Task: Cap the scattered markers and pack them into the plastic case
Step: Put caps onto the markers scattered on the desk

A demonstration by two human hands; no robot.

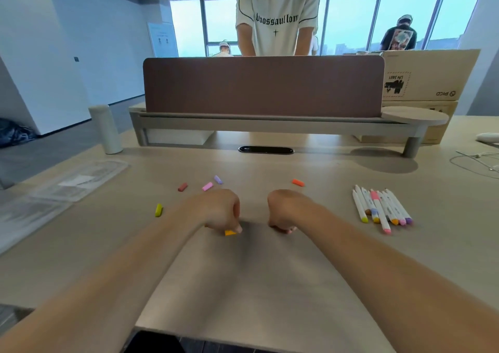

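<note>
Pinching orange cap (230, 233) in curled left hand (220, 212), well left of markers (383, 209); curling right hand (286, 212) nearer markers, contents impossible to tell.

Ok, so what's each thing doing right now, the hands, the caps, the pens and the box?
Left hand: fingers pinch a yellow-orange cap.
Right hand: curled on the table; can't tell if it holds anything.
Loose caps: five, scattered.
Markers: bunched, far ends look uncapped.
Case: no markers in it.
</note>
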